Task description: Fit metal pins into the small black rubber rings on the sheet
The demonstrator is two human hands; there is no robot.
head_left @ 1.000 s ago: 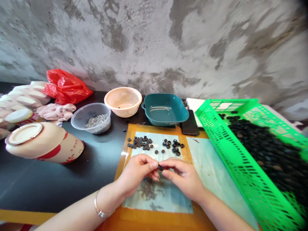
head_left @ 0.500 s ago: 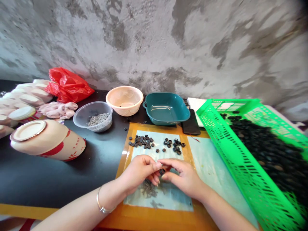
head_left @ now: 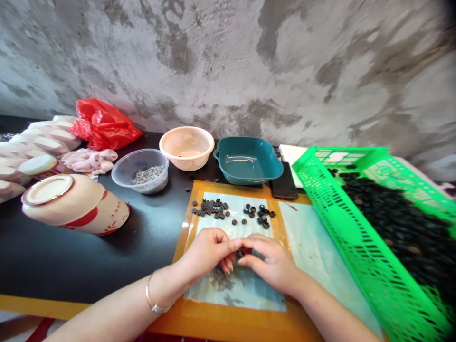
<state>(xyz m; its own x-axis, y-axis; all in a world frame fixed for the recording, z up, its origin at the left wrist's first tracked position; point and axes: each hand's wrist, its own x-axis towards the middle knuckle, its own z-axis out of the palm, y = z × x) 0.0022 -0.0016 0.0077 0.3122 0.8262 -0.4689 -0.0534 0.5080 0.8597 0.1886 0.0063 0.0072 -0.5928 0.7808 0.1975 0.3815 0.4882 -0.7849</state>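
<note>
Head view: a stained grey plaster wall (head_left: 228, 57) rises behind a black counter (head_left: 71, 256). Along the counter's right edge sits a large, bright green plastic crate (head_left: 342, 242), slanted and holding a deep heap of black rings (head_left: 399, 223). At the near edge, right of centre, lies an orange-edged mat (head_left: 228, 323) with a pale blue sheet (head_left: 249, 232) on it.

Toward the left edge, a cream ceramic bowl with red patterning (head_left: 76, 204) lies on its side, just in front of a stack of cream bowls (head_left: 46, 137), also on its side. Behind them are a crumpled red plastic bag (head_left: 105, 126) and a pink cloth (head_left: 89, 160). Along the back edge stand a clear plastic tub (head_left: 140, 180) holding small metal pins (head_left: 147, 174), a peach bowl (head_left: 187, 148) and a teal dish (head_left: 247, 160). A black phone (head_left: 285, 183) lies just beside the dish.

Two loose clusters of small black washers (head_left: 213, 208) lie on the far part of the sheet, and a single washer (head_left: 187, 189) lies on the counter beyond the mat. Over the sheet, the left hand (head_left: 208, 254), with a thin metal bracelet (head_left: 156, 297) at its wrist, and the right hand (head_left: 270, 261) meet with fingers curled, a small black ring (head_left: 239, 254) pinched between their fingertips. Grey pins (head_left: 223, 280) lie on the sheet beneath them.
</note>
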